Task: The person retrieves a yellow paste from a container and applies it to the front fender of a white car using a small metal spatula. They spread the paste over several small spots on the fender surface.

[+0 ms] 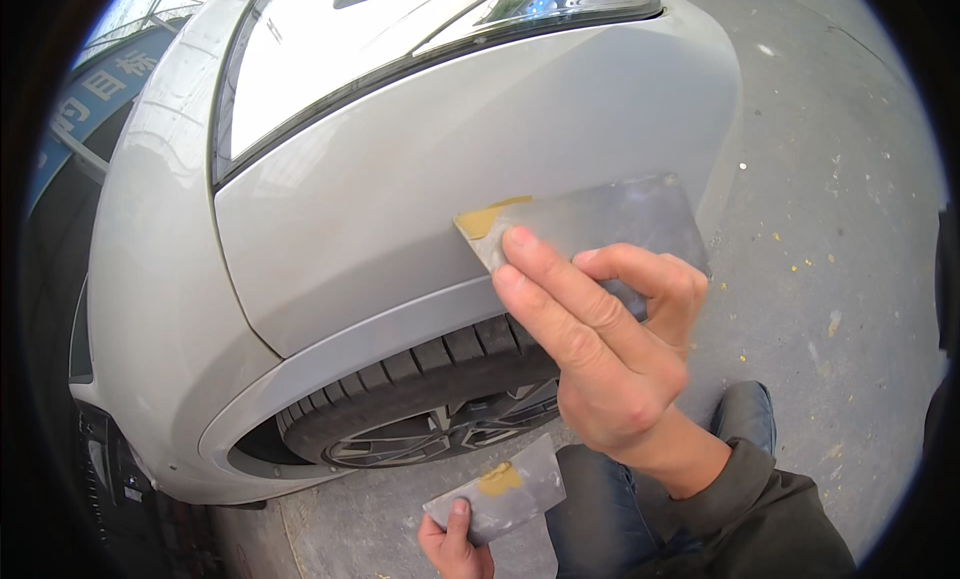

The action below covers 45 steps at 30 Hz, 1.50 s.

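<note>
My right hand grips a flat grey putty spreader, with two fingers stretched along its face. Yellow putty coats the spreader's left corner. That corner lies over the side of a light grey car panel, above the wheel arch; whether it touches cannot be told. Lower down, my left hand holds a second flat grey spreader, thumb on top. A lump of yellow putty sits on its face. The fingers beneath this spreader are mostly hidden.
Below the panel is the wheel arch with a black tyre and spoked wheel. A headlight sits at the far end of the panel. Yellow specks dot the grey floor on the right. My jeans-clad knee is near my right forearm.
</note>
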Available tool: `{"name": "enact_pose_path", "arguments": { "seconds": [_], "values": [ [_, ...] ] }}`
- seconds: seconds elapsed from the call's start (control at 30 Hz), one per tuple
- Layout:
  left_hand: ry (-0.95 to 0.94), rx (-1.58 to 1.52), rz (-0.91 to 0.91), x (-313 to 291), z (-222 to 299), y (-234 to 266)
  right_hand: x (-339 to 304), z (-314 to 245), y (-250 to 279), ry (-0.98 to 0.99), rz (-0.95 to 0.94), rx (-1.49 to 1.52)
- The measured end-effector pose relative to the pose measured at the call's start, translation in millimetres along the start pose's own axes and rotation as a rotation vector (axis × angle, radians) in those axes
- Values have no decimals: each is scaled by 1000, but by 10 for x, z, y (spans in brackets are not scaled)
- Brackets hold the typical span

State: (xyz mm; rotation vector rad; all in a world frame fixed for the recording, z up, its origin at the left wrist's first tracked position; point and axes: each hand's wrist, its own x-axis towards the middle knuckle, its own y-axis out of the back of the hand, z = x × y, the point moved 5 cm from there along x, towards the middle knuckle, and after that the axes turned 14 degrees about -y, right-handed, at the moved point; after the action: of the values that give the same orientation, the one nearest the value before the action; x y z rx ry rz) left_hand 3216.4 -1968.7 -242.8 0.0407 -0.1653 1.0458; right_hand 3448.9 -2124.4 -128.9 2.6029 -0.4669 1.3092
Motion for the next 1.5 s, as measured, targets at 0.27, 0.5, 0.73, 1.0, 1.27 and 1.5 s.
{"name": "enact_pose_path", "arguments": {
  "seconds": [0.27,0.5,0.73,1.0,1.27,1.5],
  "values": [
    [-4,1,-5,-22,24,-53,-125,35,-27,27,14,2],
    [-173,-26,-74,-19,125,-3,-74,-6,430,-114,-233,83],
    [-308,125,-329,18,547,-352,-475,214,567,-701,-1225,1132],
    [-447,-76,88,214,679,-159,-231,388,587,-161,-602,211],
    [-288,-134,-53,91,531,-27,85,138,203,90,-37,-31],
    [-215,-111,-20,82,506,-12,43,103,52,66,15,0]
  ]
}}
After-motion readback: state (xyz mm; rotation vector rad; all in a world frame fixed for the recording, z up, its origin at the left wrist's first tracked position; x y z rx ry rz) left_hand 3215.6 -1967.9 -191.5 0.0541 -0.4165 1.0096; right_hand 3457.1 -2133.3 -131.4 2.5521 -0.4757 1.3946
